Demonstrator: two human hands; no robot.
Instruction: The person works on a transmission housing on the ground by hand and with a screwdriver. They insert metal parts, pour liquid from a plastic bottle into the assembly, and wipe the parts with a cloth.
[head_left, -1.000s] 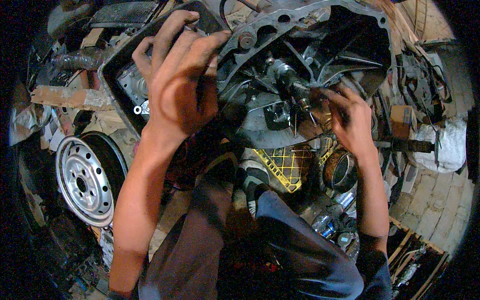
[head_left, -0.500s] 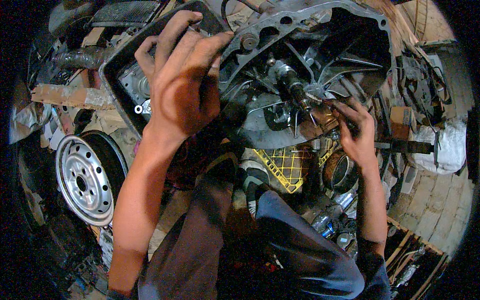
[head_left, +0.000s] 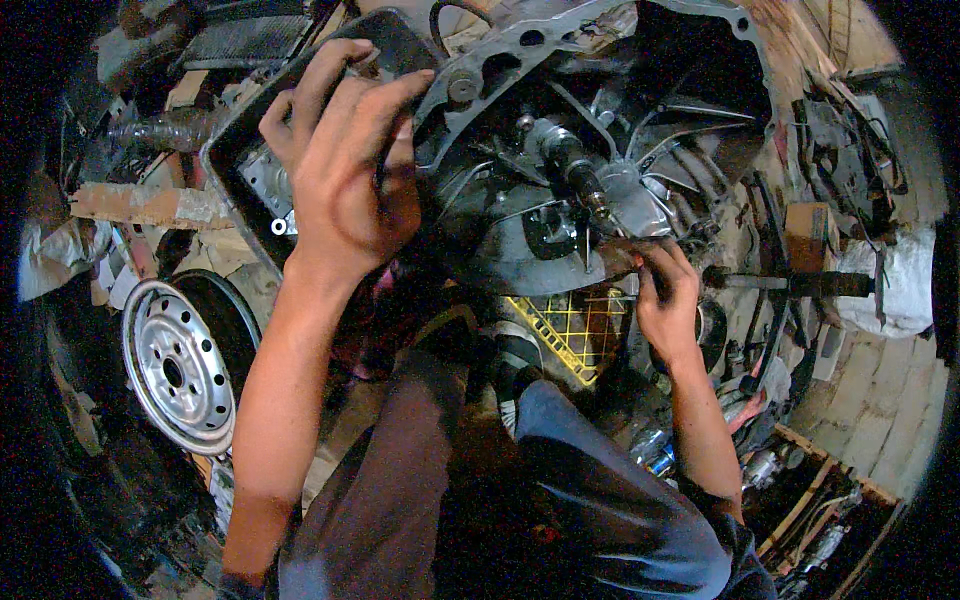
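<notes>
A grey metal gearbox bell housing stands in front of me, with a splined shaft sticking out of its middle. My left hand is raised at the housing's left side, over a black tray. Its fingers are bent but spread apart, and I see nothing between them. By the lower right rim of the housing, my right hand has its thumb and fingers drawn together. Whatever may be in that pinch is too small or hidden to name.
A silver steel wheel rim leans at the left. Below the housing lies a yellow plastic crate. A dark rod extends to the right, near a cardboard box. Bottles and scrap parts litter the floor at lower right.
My right hand has moved down and left, from beside the shaft's tip to the housing's lower rim. My left hand keeps nearly the same pose. The view has shifted slightly.
</notes>
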